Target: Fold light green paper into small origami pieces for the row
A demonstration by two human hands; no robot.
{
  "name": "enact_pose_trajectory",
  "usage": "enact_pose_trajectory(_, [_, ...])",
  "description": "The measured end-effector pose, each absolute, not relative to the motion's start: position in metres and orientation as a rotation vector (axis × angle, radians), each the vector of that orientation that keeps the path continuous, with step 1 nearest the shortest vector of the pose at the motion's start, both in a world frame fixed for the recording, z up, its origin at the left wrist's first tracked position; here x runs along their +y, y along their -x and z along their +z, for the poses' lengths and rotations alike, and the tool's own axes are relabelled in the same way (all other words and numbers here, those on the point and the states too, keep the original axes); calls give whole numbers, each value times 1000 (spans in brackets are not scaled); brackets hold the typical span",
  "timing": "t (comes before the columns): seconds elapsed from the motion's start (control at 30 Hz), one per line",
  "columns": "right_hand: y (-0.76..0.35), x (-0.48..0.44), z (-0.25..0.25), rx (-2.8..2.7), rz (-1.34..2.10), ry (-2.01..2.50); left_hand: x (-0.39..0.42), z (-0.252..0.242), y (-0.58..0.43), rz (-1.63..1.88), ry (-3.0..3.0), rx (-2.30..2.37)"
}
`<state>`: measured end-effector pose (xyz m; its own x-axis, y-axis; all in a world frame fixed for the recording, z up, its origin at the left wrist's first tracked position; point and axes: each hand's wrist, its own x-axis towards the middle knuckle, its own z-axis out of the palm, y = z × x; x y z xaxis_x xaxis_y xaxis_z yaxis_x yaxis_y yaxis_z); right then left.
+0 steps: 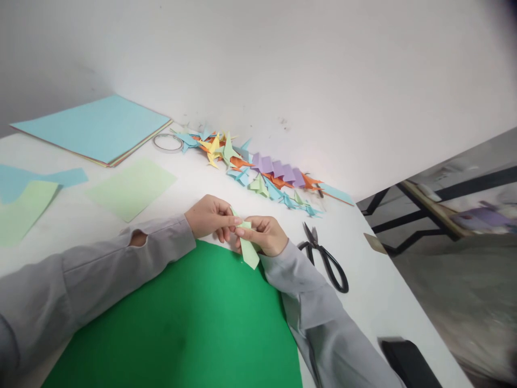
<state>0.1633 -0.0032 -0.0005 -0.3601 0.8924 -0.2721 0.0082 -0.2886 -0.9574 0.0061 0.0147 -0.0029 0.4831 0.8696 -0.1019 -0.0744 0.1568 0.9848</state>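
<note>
Both hands have closed on the same little thing, a folded pale green paper strip (pixel 250 255), caught in the gap between them. The left hand (pixel 212 216) pinches near its far end, thumb on top; the right hand (pixel 264 235) presses its thumb just below that, fingers curled partly out of sight behind, so I can't tell how many touch the underside. The strip's long axis slants from the left hand's fingertips back toward the person and a little rightward. Its pointed near end pokes out free past the right thumb, over the far edge of the green sheet (pixel 189 312), so the right hand looks the nearer to it. Just right of the right hand, scissors (pixel 318 248) lie on the counter (pixel 375 293); beyond both hands runs a row of folded paper pieces (pixel 264 163).
</note>
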Motion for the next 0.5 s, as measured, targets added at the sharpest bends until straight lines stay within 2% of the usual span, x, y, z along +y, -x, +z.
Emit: enact_pose_trajectory(0.5, [-165,-3,-2,-1347,1684,1190,17,-8,-5,894,-1226,884])
